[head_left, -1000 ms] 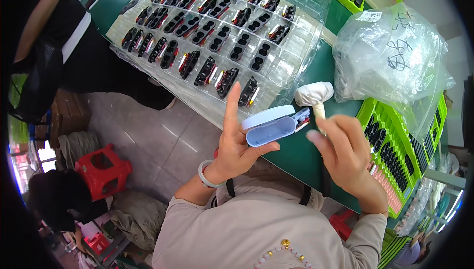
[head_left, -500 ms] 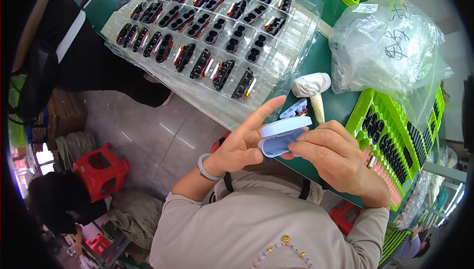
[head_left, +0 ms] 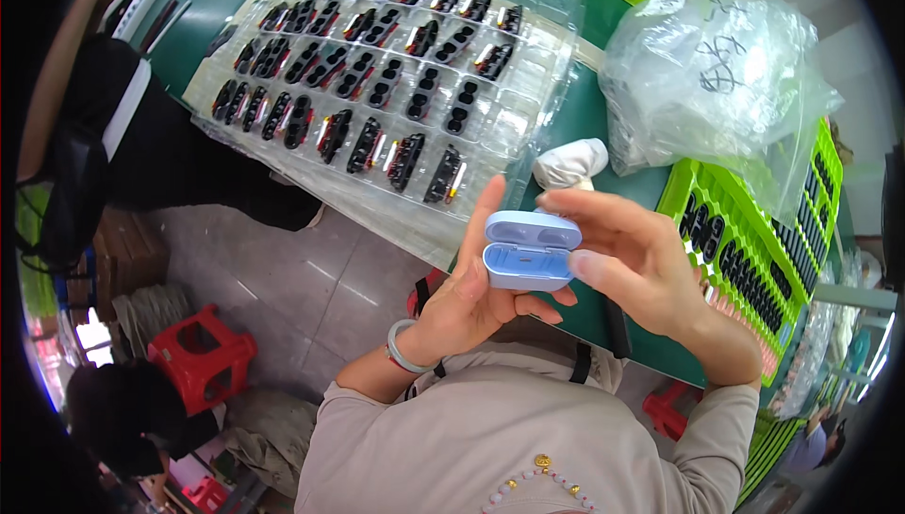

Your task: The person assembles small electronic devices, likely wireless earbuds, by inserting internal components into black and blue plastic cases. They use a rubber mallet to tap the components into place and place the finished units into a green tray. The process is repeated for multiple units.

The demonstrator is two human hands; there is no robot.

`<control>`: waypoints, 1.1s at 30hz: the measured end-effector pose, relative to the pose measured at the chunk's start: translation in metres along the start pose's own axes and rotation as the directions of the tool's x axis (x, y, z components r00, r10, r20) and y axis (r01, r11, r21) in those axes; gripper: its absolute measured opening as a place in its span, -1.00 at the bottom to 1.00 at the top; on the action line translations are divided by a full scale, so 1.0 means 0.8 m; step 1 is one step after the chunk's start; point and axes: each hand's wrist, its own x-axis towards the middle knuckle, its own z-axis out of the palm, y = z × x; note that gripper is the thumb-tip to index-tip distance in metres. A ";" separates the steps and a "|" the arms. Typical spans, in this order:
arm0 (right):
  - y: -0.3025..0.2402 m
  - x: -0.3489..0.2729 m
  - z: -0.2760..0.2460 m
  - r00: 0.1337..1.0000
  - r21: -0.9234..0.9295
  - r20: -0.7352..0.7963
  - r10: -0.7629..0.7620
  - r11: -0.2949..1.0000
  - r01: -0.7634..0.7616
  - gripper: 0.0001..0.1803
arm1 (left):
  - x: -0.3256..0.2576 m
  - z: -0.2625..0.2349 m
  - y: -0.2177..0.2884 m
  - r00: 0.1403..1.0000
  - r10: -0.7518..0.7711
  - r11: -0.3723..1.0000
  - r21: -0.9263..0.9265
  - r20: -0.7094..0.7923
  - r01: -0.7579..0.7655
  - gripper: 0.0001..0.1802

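Left hand: palm up beneath the case, fingers raised along its left side, thumb curled under; closed around the pale blue earbud case and supporting it.
Right hand: fingers pinched on the right side of the same case, thumb near its lower edge; closed on it too.
Case, position: held in the air between both hands, above the near edge of the green table, close to the person's chest.
Case, condition: lid swung open, lid and base both facing up; two dark recesses showed in one half. Whether anything sat in them, could not tell.
Clear blister tray: lay on the table beyond the hands, most pockets filled with small black parts with orange and silver ends; the pockets along the near and right edges looked bare.
Green trays: to the right of the hands, rows of dark slots.
Plastic bag: crumpled, clear, resting on the table behind the green trays.
White cloth bundle: on the table just past the case.
Progress, as judged: one case opened and in hand, apparently under check or awaiting fitting; the many parts left in the tray suggested most of the batch was not yet handled.
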 end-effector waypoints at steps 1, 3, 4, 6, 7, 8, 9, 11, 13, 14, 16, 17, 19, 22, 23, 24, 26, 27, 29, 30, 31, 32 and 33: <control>-0.002 0.000 -0.001 0.996 0.055 0.017 0.093 0.994 -0.094 -0.53 | 0.002 0.002 -0.001 1.000 -0.003 0.998 0.055 -0.011 0.003 -0.07; -0.007 0.002 -0.001 0.971 0.101 0.044 0.234 0.966 -0.238 -0.57 | 0.002 -0.016 -0.012 0.996 -0.091 0.996 -0.005 0.008 0.091 -0.06; -0.009 0.002 -0.002 0.958 0.095 0.047 0.282 0.954 -0.285 -0.59 | 0.001 -0.019 -0.014 0.993 -0.115 0.993 -0.018 0.013 0.115 -0.06; -0.010 0.002 -0.005 0.953 0.116 0.051 0.299 0.946 -0.303 -0.61 | 0.002 -0.022 -0.019 0.989 -0.147 0.989 -0.030 0.016 0.148 -0.07; -0.010 0.001 -0.006 0.950 0.125 0.054 0.307 0.942 -0.311 -0.62 | 0.002 -0.022 -0.021 0.988 -0.156 0.987 -0.033 0.011 0.157 -0.07; -0.012 0.001 -0.007 0.946 0.128 0.051 0.319 0.938 -0.323 -0.63 | 0.002 -0.021 -0.022 0.986 -0.164 0.986 -0.035 0.007 0.165 -0.07; -0.013 0.001 -0.008 0.942 0.131 0.049 0.332 0.933 -0.335 -0.63 | 0.002 -0.021 -0.022 0.985 -0.175 0.984 -0.043 -0.001 0.175 -0.08; -0.012 0.001 -0.008 0.942 0.155 0.030 0.335 0.929 -0.336 -0.64 | 0.003 -0.024 -0.025 0.981 -0.192 0.980 -0.059 0.010 0.192 -0.08; -0.010 0.002 -0.007 0.948 0.197 -0.004 0.318 0.930 -0.311 -0.66 | 0.004 -0.020 -0.024 0.980 -0.199 0.978 -0.060 -0.013 0.198 -0.14; -0.008 0.002 -0.007 0.950 0.178 -0.023 0.311 0.937 -0.302 -0.66 | 0.004 -0.016 -0.023 0.979 -0.201 0.978 -0.057 -0.036 0.199 -0.17; -0.002 0.001 -0.008 0.954 0.137 -0.060 0.294 0.949 -0.284 -0.65 | 0.006 -0.008 -0.020 0.974 -0.201 0.979 -0.047 -0.103 0.197 -0.22; -0.001 0.000 -0.010 0.951 0.144 -0.041 0.307 0.943 -0.299 -0.65 | 0.007 -0.005 -0.019 0.970 -0.201 0.979 -0.038 -0.139 0.198 -0.24; 0.001 0.000 -0.013 0.943 0.156 -0.002 0.333 0.931 -0.329 -0.64 | 0.009 0.000 -0.018 0.957 -0.197 0.980 -0.023 -0.213 0.196 -0.27; 0.003 0.001 -0.009 0.944 0.205 -0.051 0.327 0.928 -0.310 -0.63 | 0.012 0.009 -0.018 0.934 -0.181 0.980 0.017 -0.308 0.196 -0.29; 0.003 0.001 -0.009 0.939 0.220 -0.044 0.342 0.920 -0.324 -0.63 | 0.013 0.011 -0.020 0.924 -0.167 0.981 0.039 -0.344 0.192 -0.29; 0.003 0.001 -0.010 0.934 0.234 -0.036 0.356 0.911 -0.339 -0.63 | 0.013 0.012 -0.021 0.914 -0.155 0.980 0.062 -0.375 0.191 -0.29; 0.003 0.001 -0.011 0.929 0.247 -0.029 0.369 0.903 -0.351 -0.63 | 0.016 0.013 -0.021 0.897 -0.163 0.977 0.063 -0.412 0.206 -0.27; 0.003 0.002 -0.011 0.930 0.246 -0.030 0.367 0.904 -0.349 -0.64 | 0.016 0.014 -0.023 0.892 -0.174 0.975 0.053 -0.418 0.216 -0.26; 0.005 0.000 -0.011 0.938 0.218 -0.046 0.342 0.920 -0.325 -0.64 | 0.019 0.007 -0.018 0.879 -0.275 0.959 -0.045 -0.389 0.280 -0.30; 0.007 -0.002 -0.010 0.946 0.190 -0.061 0.318 0.934 -0.302 -0.64 | 0.021 0.007 -0.015 0.879 -0.286 0.957 -0.073 -0.381 0.280 -0.31; 0.008 -0.003 -0.009 0.953 0.162 -0.076 0.294 0.947 -0.279 -0.65 | 0.020 0.010 -0.014 0.894 -0.271 0.962 -0.069 -0.357 0.264 -0.30; 0.007 -0.003 -0.010 0.953 0.110 -0.073 0.296 0.952 -0.287 -0.66 | 0.019 0.013 -0.013 0.908 -0.254 0.967 -0.065 -0.332 0.247 -0.28; 0.006 -0.004 -0.012 0.952 0.058 -0.071 0.297 0.954 -0.293 -0.67 | 0.013 0.018 -0.014 0.934 -0.212 0.977 -0.031 -0.288 0.213 -0.25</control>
